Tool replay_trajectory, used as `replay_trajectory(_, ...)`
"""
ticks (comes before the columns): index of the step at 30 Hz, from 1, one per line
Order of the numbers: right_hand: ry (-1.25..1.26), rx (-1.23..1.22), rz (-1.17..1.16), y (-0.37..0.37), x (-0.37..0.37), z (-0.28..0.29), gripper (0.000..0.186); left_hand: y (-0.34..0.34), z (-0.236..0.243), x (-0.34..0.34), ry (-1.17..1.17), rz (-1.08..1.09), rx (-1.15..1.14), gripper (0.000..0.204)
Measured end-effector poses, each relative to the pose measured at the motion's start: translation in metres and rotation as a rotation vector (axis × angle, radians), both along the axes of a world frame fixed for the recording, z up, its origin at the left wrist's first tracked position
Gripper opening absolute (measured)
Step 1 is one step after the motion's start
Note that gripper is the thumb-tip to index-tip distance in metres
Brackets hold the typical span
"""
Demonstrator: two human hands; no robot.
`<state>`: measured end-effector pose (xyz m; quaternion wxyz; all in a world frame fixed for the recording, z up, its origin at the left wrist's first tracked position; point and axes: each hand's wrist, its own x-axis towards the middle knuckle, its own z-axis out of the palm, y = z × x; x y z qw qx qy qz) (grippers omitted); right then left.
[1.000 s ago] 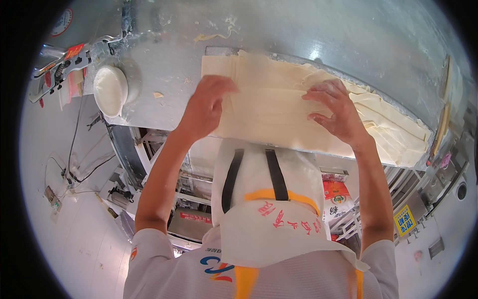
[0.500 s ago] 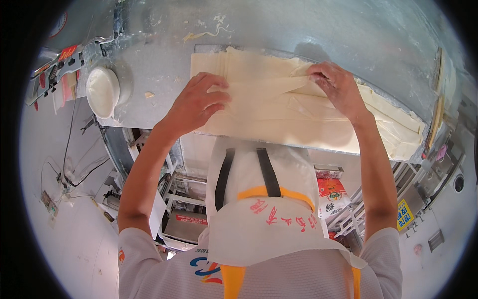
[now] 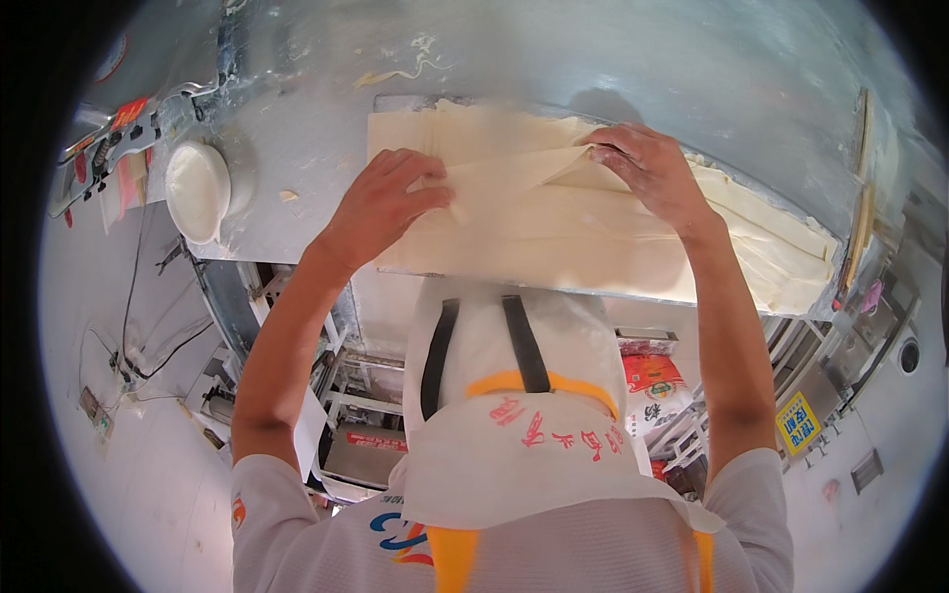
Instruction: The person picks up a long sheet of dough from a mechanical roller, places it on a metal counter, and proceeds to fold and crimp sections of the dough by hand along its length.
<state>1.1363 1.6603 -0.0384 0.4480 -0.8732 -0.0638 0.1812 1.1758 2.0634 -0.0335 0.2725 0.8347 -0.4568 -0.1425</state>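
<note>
A stack of thin, pale dough sheets lies on a flat tray at the front of the metal worktable. My right hand pinches a raised corner of the top sheet between thumb and fingertips. At the left part of the stack, my left hand has its thumb and fingers curled on the same sheet's edge; its fingertips are partly hidden. Between both hands the sheet stretches as a lifted flap, with a fold below it near the right hand. Other sheets lie wrinkled to the right.
A white tub of pale powder stands left on the floury worktable. Dough scraps lie beyond the tray. Wooden sticks rest along the right edge. Below are metal racks and a red-and-white sack.
My right hand has shifted slightly left with the sheet's corner, and the flap is shorter and more tented. The left hand has closed its thumb and fingers nearer together. The whole view shifted slightly.
</note>
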Motion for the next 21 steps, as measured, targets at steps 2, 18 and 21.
replay_trajectory(2,-0.004,-0.021,-0.019,0.0,0.0,-0.001,0.019,-0.005,-0.007,-0.002,0.056,0.117,-0.101,0.024)
replay_trajectory(18,-0.143,-0.249,-0.012,0.034,-0.082,0.013,0.026,-0.023,0.02,-0.039,0.457,0.815,0.098,0.025)
replay_trajectory(21,-0.09,-0.192,-0.049,0.037,-0.083,0.016,0.027,-0.017,0.023,-0.052,0.606,0.863,0.16,0.034)
